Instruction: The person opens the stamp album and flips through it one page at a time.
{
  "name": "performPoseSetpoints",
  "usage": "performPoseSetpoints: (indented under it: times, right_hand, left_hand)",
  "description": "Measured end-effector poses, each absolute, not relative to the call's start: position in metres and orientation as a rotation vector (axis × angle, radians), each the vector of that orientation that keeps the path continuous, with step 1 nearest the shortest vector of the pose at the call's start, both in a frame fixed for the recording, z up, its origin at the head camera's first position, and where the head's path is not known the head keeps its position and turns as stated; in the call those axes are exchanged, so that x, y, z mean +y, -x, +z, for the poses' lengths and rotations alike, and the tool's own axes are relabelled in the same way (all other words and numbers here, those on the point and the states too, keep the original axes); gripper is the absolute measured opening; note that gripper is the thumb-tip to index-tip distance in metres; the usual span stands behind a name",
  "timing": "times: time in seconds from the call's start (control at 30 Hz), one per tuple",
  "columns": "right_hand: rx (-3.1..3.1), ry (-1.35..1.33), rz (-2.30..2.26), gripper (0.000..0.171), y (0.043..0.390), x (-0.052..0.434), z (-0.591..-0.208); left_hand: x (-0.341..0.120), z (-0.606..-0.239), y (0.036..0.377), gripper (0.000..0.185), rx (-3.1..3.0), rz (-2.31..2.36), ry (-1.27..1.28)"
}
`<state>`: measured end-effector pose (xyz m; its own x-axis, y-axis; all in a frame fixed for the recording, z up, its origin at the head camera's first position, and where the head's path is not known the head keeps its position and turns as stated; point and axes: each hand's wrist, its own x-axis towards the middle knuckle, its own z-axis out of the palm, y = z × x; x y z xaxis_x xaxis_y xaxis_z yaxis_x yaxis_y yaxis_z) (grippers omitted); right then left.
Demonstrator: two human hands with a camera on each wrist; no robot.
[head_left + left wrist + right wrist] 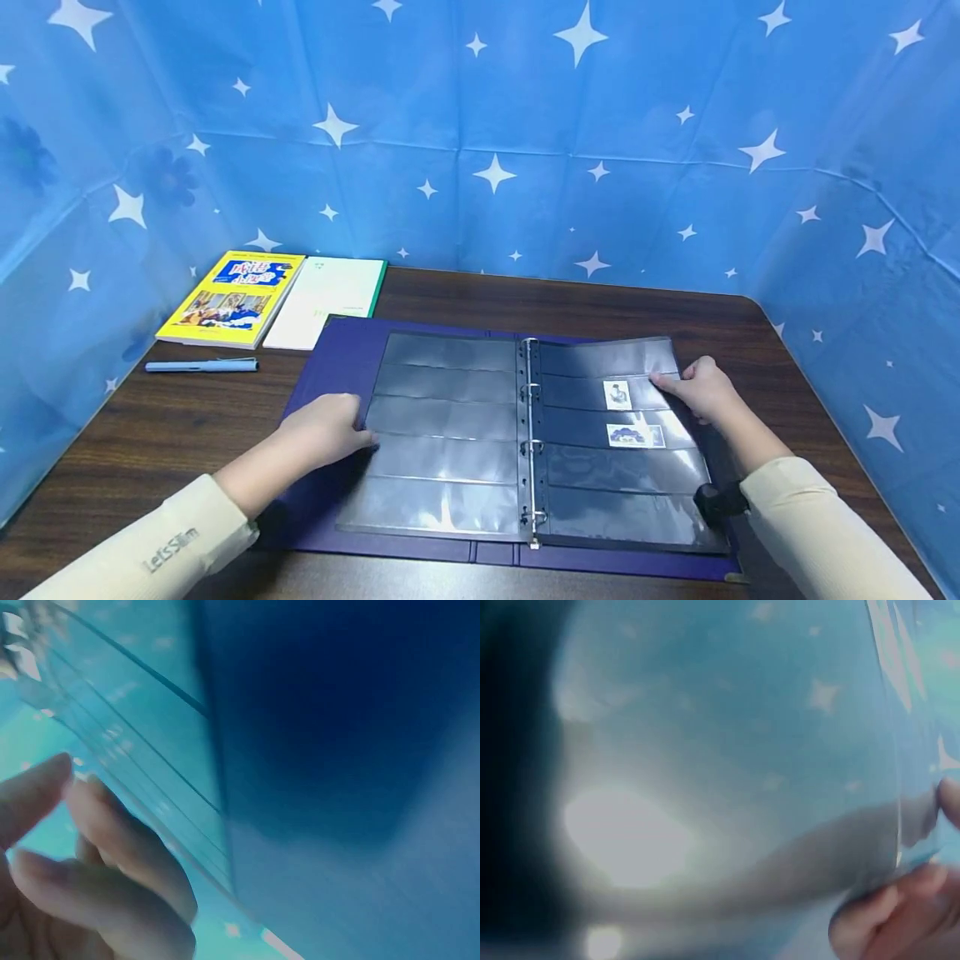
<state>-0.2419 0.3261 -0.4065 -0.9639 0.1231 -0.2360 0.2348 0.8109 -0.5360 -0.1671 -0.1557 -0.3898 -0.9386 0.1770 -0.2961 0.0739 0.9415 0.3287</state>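
Looking down from the head view, an open purple binder is lying flat on the dark wooden table, its metal rings running down the middle. The left hand is resting on the binder's left side, fingertips touching the outer edge of the left sleeve page, fingers lying close together. The right hand is holding the outer edge of the right sleeve page, fingers curling over it; two stamps are sitting in pockets just left of that hand. Beyond the binder's far left corner a yellow book and a white notebook are lying side by side, with a blue pen just in front of the book.

From the left wrist, fingers are lying together, loosely bent, beside the clear page edge.

From the right wrist, blurred fingertips are pinching a clear sheet.
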Motion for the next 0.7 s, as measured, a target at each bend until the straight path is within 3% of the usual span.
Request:
performPoseSetpoints:
  times: [0.1,0.37,0.7]
  right_hand:
    - [2.719,-0.175,-1.0,0.046,0.243,0.332,-0.402]
    - [2.526,-0.064,-1.284,0.052,0.243,0.338,-0.391]
    - [2.435,0.071,-1.262,0.034,0.242,0.344,-0.356]
  left_hand:
    - [-0.141,-0.384,0.163,0.028,2.69,0.599,-0.25]
    - [-0.118,-0.396,0.156,0.032,2.524,0.652,-0.352]
    - [-0.123,-0.403,0.157,0.033,2.513,0.679,-0.401]
